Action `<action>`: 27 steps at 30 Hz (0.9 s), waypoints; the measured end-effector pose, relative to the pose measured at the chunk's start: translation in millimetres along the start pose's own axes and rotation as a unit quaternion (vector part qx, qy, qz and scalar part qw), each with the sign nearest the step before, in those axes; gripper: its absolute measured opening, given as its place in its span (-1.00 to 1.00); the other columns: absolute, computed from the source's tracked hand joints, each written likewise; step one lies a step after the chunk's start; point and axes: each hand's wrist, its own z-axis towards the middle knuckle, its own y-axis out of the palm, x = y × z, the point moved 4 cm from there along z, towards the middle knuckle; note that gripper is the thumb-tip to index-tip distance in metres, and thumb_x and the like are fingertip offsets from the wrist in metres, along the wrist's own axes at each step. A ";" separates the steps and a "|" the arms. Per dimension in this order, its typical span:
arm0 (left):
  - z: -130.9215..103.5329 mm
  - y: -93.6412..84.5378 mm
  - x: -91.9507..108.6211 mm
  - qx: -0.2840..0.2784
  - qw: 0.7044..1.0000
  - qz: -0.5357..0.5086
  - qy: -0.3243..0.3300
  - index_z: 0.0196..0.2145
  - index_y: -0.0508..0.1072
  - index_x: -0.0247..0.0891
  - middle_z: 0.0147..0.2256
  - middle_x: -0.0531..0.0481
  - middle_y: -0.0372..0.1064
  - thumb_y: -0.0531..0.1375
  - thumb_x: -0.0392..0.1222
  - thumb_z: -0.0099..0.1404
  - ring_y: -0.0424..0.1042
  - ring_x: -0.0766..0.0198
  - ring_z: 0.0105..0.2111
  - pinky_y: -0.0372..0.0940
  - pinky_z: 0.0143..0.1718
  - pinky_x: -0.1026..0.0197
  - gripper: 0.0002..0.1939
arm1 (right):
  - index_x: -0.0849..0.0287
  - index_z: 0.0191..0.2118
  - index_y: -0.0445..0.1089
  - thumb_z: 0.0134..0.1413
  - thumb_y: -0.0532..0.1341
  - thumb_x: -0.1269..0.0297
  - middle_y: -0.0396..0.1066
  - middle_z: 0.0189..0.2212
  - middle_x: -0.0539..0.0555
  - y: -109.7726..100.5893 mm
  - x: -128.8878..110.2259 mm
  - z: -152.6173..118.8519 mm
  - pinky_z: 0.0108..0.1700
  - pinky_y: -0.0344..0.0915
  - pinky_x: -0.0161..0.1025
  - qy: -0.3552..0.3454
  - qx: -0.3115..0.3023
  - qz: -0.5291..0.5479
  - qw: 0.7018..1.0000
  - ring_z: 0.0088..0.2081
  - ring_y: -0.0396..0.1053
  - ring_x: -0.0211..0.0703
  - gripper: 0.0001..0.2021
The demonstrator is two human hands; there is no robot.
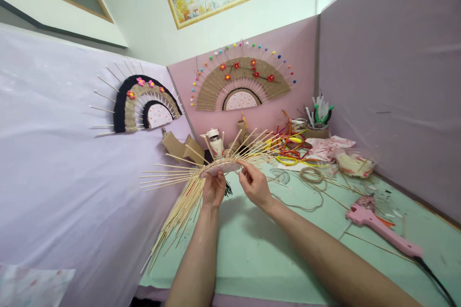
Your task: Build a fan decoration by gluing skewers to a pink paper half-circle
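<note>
A half-round piece covered in pink dotted cloth [220, 168], with thin wooden sticks fanning out from its curved edge, is held above the table. My left hand [213, 190] grips it from below, fingers behind it and thumb at its near edge. At its right end, my right hand [254, 183] touches the rim with the index finger, the other fingers curled in; whether it pinches anything is too small to tell. A pile of loose sticks [180, 216] lies under and left of the piece. Beige cord [312, 176] lies coiled on the table to the right.
A pink glue gun [383, 235] with a black cable lies at the right on the green table [252, 268]. Behind are a white bottle [215, 144], cut cardboard [180, 146], coloured pipe cleaners [288, 156] and a tool pot [317, 130]. Finished fans [212, 88] hang on the partitions.
</note>
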 end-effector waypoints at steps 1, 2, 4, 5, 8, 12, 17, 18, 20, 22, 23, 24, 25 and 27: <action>0.3 -0.3 0.4 -0.002 1.000 0.003 0.001 -0.32 0.52 -0.26 -0.36 0.03 0.51 0.27 -0.10 0.25 0.50 0.42 -0.44 0.44 -0.42 0.43 -0.84 | 0.20 0.10 0.35 0.19 0.09 0.24 0.32 -0.47 -0.03 1.7 0.6 -0.1 -0.40 0.26 -0.28 0.019 -0.015 0.015 1.000 -0.54 0.18 -0.30 -0.61; 0.7 -0.7 1.0 -0.002 1.000 0.006 0.003 -0.33 0.53 -0.27 -0.35 0.03 0.51 0.27 -0.11 0.25 0.51 0.41 -0.43 0.44 -0.41 0.43 -0.84 | 0.21 0.11 0.34 0.19 0.09 0.22 0.29 -0.54 -0.07 3.2 1.2 -0.1 -0.42 0.23 -0.30 0.040 -0.026 0.035 0.998 -0.56 0.18 -0.30 -0.60; 1.4 -1.6 2.6 -0.003 1.000 0.018 0.007 -0.33 0.53 -0.28 -0.35 0.01 0.53 0.28 -0.14 0.24 0.52 0.41 -0.43 0.44 -0.40 0.43 -0.86 | 0.24 0.12 0.33 0.16 0.09 0.20 0.24 -0.62 -0.12 5.6 2.2 0.7 -0.45 0.21 -0.31 0.078 -0.041 0.089 0.992 -0.58 0.18 -0.30 -0.57; 1.7 -2.0 3.6 -0.005 1.000 0.026 0.010 -0.33 0.54 -0.28 -0.34 0.01 0.53 0.29 -0.14 0.23 0.52 0.41 -0.43 0.43 -0.39 0.44 -0.86 | 0.26 0.12 0.32 0.15 0.08 0.21 0.23 -0.65 -0.13 6.3 2.6 1.5 -0.45 0.20 -0.32 0.096 -0.047 0.117 0.987 -0.59 0.19 -0.30 -0.56; 3.0 -3.2 6.0 -0.019 0.998 0.053 0.020 -0.34 0.55 -0.27 -0.34 0.01 0.54 0.33 -0.16 0.18 0.53 0.40 -0.42 0.43 -0.36 0.44 -0.86 | 0.27 0.07 0.31 0.08 0.08 0.25 0.25 -0.69 -0.15 6.3 4.2 5.5 -0.49 0.16 -0.33 0.136 -0.067 0.168 0.974 -0.61 0.17 -0.30 -0.57; 4.4 -4.8 6.2 -0.039 0.996 0.074 0.027 -0.34 0.55 -0.27 -0.36 0.01 0.55 0.40 -0.18 0.08 0.53 0.37 -0.42 0.44 -0.36 0.42 -0.81 | 0.25 -0.01 0.32 -0.01 0.08 0.30 0.26 -0.71 -0.17 3.2 8.4 9.7 -0.52 0.11 -0.35 0.161 -0.089 0.160 0.970 -0.63 0.14 -0.31 -0.60; 4.9 -6.4 2.9 -0.039 0.997 0.070 0.016 -0.30 0.54 -0.25 -0.31 0.00 0.56 0.34 -0.17 0.18 0.54 0.37 -0.39 0.45 -0.34 0.40 -0.86 | 0.23 0.01 0.32 -0.01 0.06 0.33 0.29 -0.67 -0.16 2.4 9.1 7.1 -0.50 0.13 -0.35 0.143 -0.082 0.122 0.979 -0.61 0.18 -0.31 -0.58; 5.1 -6.9 2.6 -0.034 0.997 0.061 0.015 -0.30 0.54 -0.25 -0.31 0.01 0.55 0.32 -0.16 0.20 0.54 0.38 -0.39 0.45 -0.34 0.40 -0.87 | 0.23 0.02 0.31 0.00 0.06 0.33 0.30 -0.66 -0.15 2.3 7.8 6.1 -0.49 0.14 -0.35 0.132 -0.072 0.122 0.981 -0.60 0.19 -0.31 -0.58; 5.5 -7.6 2.6 -0.026 0.999 0.032 0.012 -0.29 0.53 -0.24 -0.31 0.02 0.54 0.28 -0.12 0.25 0.54 0.39 -0.39 0.45 -0.35 0.41 -0.86 | 0.22 0.04 0.30 0.04 0.08 0.29 0.30 -0.62 -0.13 0.7 5.2 4.5 -0.48 0.16 -0.35 0.111 -0.036 0.131 0.985 -0.58 0.21 -0.31 -0.60; 6.0 -7.9 3.5 -0.025 1.000 -0.006 0.008 -0.28 0.53 -0.23 -0.30 0.02 0.53 0.23 -0.09 0.29 0.53 0.41 -0.39 0.44 -0.35 0.43 -0.83 | 0.19 0.01 0.29 0.08 0.11 0.24 0.27 -0.60 -0.14 -2.7 4.2 3.3 -0.49 0.15 -0.34 0.101 0.010 0.135 0.986 -0.59 0.19 -0.31 -0.64; 6.2 -8.0 4.1 -0.025 0.999 -0.025 0.005 -0.28 0.52 -0.23 -0.30 0.02 0.53 0.20 -0.07 0.31 0.52 0.43 -0.38 0.43 -0.35 0.44 -0.81 | 0.17 -0.02 0.29 0.08 0.12 0.22 0.25 -0.60 -0.14 -4.3 4.6 2.8 -0.50 0.14 -0.34 0.103 0.026 0.134 0.985 -0.59 0.17 -0.31 -0.67; 6.3 -8.3 4.8 -0.025 0.999 -0.043 0.002 -0.29 0.52 -0.23 -0.32 0.02 0.52 0.18 -0.06 0.33 0.51 0.44 -0.38 0.43 -0.34 0.45 -0.79 | 0.15 -0.09 0.30 0.08 0.14 0.20 0.24 -0.60 -0.14 -5.6 5.6 2.5 -0.51 0.13 -0.34 0.109 0.035 0.132 0.985 -0.59 0.16 -0.31 -0.72; 6.3 -8.5 5.4 -0.024 0.998 -0.059 -0.001 -0.30 0.52 -0.24 -0.34 0.02 0.51 0.15 -0.04 0.35 0.50 0.45 -0.39 0.42 -0.34 0.46 -0.76 | 0.14 -0.17 0.31 0.08 0.14 0.17 0.22 -0.61 -0.13 -6.3 7.2 2.1 -0.51 0.13 -0.34 0.117 0.036 0.127 0.984 -0.59 0.16 -0.30 -0.78; 6.0 -8.7 6.5 -0.023 0.996 -0.084 -0.005 -0.34 0.50 -0.25 -0.40 0.03 0.48 0.10 0.00 0.37 0.48 0.48 -0.39 0.39 -0.34 0.50 -0.69 | 0.12 -0.36 0.30 0.08 0.15 0.12 0.23 -0.62 -0.10 -5.3 11.8 1.3 -0.49 0.15 -0.32 0.139 0.014 0.106 0.985 -0.57 0.18 -0.28 -0.82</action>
